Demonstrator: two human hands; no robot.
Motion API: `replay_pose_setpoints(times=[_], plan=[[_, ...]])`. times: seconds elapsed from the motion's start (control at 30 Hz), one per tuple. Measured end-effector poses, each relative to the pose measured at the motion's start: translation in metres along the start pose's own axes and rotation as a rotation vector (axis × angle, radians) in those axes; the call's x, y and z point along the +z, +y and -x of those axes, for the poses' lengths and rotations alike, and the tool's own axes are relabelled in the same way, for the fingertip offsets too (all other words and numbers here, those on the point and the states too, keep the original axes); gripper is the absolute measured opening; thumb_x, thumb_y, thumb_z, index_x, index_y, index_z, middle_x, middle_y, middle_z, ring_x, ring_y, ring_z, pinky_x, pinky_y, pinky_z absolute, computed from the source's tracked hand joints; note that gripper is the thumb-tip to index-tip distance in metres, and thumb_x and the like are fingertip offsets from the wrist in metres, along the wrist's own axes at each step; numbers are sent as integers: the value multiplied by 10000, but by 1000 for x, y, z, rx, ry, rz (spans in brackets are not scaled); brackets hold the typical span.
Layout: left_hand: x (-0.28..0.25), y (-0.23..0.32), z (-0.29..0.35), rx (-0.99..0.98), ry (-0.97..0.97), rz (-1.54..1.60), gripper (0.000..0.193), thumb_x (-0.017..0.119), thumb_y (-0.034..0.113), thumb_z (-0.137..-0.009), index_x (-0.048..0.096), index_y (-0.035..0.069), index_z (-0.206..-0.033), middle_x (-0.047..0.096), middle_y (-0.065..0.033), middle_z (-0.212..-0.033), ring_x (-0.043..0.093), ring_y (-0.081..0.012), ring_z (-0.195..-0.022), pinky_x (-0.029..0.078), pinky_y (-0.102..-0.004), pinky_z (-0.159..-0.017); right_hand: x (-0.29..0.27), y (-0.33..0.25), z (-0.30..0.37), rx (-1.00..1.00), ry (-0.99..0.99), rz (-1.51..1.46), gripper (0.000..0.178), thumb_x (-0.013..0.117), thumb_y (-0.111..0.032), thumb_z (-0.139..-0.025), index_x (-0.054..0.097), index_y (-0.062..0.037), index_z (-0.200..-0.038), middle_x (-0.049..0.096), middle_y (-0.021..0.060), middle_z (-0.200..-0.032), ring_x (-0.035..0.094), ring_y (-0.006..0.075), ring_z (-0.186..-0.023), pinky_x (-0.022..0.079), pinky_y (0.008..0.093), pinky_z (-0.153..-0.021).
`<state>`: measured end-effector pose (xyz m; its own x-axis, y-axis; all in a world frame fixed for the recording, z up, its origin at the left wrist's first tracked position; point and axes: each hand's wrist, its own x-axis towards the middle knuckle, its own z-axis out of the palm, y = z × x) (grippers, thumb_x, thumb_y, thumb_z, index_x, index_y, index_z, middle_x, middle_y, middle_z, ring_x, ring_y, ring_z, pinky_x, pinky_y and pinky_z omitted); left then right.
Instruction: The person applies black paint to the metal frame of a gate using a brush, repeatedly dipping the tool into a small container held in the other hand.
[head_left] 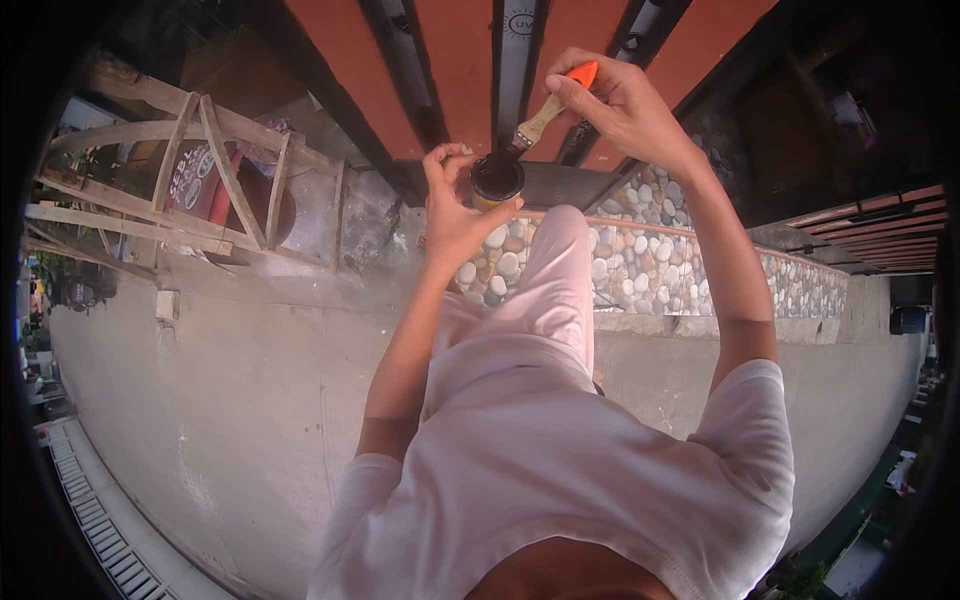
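My left hand (452, 200) is wrapped round a small can of black paint (497, 178), its dark mouth facing up. Between the fingers and thumb of my right hand (618, 105) is a paintbrush (541, 118) with a worn, paint-spotted handle and an orange end. The brush slants down to the left, its dark bristles at the can's rim; whether they dip into the paint I cannot tell. Right beyond both hands stands a gate of orange-brown panels (460, 60) with black upright bars (405, 70).
A wooden frame of slats (210, 165) stands at the left, with a dark red object (205, 185) behind it. Below the gate runs a strip of rounded pebbles (640, 265). Grey concrete (230, 370) spreads around me, and more slatted panels (880, 230) are at the far right.
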<state>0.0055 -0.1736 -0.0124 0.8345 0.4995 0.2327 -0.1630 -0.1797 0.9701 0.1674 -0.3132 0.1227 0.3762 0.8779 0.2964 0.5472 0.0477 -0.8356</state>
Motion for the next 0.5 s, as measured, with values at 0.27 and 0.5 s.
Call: replay_pose_setpoints(times=[0.27,0.5], plan=[[5,0,-8,-41,12,7,892,871,114,-634,276,45,-1296,522,-130,-1240,551,-232,-1150,449,-376,-972,-27,-6,17,-55,89,-27,224,582,-237,-976,619,-17,-987,612,-1,-810,607,70,-762,484,228,-681],[-3,-2,-6,-110,11,122,827,824,23,-700,257,65,-1300,497,-98,-1190,518,-195,-1149,421,-331,-1011,-11,-7,26,-29,-165,133,211,582,-200,-816,611,-25,-930,663,71,-815,613,176,-682,471,312,-604]])
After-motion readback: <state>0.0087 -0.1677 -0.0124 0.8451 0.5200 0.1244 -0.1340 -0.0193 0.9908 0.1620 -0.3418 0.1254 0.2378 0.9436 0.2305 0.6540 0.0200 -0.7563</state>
